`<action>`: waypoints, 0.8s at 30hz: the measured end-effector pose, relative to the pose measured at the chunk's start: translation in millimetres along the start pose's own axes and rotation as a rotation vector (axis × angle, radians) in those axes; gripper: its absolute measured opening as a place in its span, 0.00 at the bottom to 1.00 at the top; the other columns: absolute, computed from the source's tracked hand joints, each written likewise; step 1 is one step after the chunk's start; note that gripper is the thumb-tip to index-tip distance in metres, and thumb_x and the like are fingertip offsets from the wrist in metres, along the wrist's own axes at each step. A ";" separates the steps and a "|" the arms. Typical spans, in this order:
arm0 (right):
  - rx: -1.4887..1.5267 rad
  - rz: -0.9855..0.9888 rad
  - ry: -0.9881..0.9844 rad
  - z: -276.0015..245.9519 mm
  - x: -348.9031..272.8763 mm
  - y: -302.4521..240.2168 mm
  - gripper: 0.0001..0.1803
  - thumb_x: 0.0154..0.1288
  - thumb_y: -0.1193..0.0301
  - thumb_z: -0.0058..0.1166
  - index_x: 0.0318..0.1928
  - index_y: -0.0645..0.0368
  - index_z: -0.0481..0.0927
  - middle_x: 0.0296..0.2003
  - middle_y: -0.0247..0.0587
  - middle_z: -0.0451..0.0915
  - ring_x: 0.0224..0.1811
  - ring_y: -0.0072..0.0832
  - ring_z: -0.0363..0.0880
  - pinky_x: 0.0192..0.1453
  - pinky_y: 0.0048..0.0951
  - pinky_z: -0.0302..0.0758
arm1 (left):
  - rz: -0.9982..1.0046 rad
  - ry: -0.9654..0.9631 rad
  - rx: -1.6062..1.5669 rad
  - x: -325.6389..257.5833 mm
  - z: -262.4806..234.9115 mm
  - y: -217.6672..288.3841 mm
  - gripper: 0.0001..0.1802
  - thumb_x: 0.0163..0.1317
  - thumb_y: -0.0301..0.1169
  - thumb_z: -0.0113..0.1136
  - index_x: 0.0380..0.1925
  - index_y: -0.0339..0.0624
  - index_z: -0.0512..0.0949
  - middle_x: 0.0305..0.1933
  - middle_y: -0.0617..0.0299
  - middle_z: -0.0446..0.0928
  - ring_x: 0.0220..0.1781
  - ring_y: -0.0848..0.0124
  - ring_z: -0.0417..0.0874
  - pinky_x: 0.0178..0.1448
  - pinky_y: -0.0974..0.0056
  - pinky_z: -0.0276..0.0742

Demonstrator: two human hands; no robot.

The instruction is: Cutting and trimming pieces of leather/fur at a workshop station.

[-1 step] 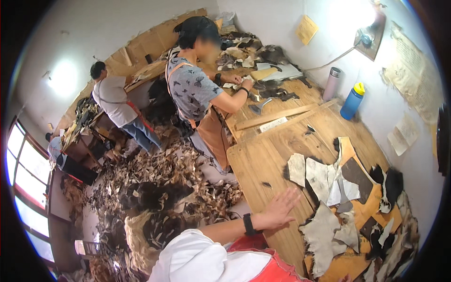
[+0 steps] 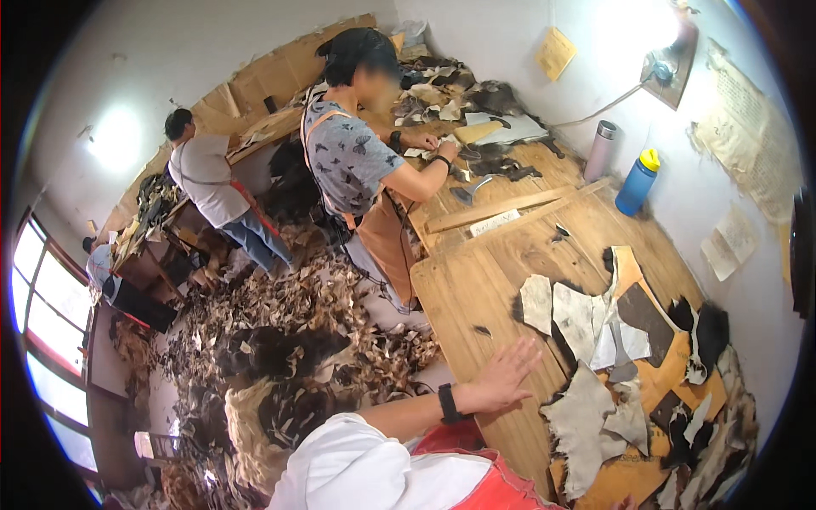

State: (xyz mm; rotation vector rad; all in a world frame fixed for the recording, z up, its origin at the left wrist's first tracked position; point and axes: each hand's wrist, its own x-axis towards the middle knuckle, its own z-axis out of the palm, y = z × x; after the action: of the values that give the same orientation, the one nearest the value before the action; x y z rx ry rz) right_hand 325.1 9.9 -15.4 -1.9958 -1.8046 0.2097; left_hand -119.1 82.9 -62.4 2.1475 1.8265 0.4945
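Observation:
My left hand (image 2: 503,376) lies flat, palm down, on the wooden table (image 2: 476,293). Its fingers are stretched out and hold nothing; a dark watch sits on the wrist. To the right of it lie pale pieces of fur hide (image 2: 585,425), skin side up. A larger white hide piece (image 2: 580,323) is farther back beside a white-bladed tool with a grey end (image 2: 623,371). Under these pieces is a yellow-orange sheet (image 2: 608,484) with dark patches. Only a sliver of my right hand (image 2: 625,504) shows at the bottom edge; its fingers are cut off from view.
A co-worker (image 2: 348,161) handles small pieces at the table's far part, near a half-moon blade (image 2: 467,194). A blue bottle (image 2: 637,183) and a pink flask (image 2: 600,151) stand by the wall. Fur scraps (image 2: 280,340) cover the floor at left. Two more people work beyond.

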 end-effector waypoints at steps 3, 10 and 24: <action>-0.028 -0.079 0.031 -7.4 -8.1 24.1 0.22 0.64 0.65 0.60 0.53 0.67 0.78 0.48 0.58 0.78 0.50 0.49 0.77 0.50 0.41 0.76 | -0.006 0.028 -0.005 -13.6 6.1 5.4 0.47 0.62 0.49 0.58 0.74 0.42 0.47 0.77 0.41 0.44 0.78 0.44 0.47 0.76 0.40 0.47; 0.237 0.084 -0.025 -2.4 9.5 7.0 0.17 0.63 0.74 0.55 0.51 0.69 0.74 0.48 0.55 0.77 0.52 0.45 0.75 0.59 0.37 0.71 | 0.112 0.154 0.214 -14.6 0.3 -9.2 0.40 0.56 0.41 0.62 0.67 0.37 0.61 0.70 0.40 0.61 0.73 0.45 0.58 0.74 0.45 0.53; -0.033 0.346 0.057 -48.6 -11.7 92.1 0.08 0.60 0.70 0.59 0.38 0.59 0.80 0.36 0.47 0.80 0.38 0.42 0.81 0.41 0.39 0.76 | 0.007 0.030 0.154 -16.6 5.8 -0.5 0.31 0.67 0.33 0.49 0.69 0.36 0.59 0.75 0.42 0.54 0.77 0.47 0.51 0.77 0.49 0.45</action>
State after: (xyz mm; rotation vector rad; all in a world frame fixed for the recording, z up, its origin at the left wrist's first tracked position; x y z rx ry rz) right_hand 426.4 -16.9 -12.4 -2.3034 -1.4278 0.2260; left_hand -119.3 66.7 -69.1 2.2582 1.9314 0.4012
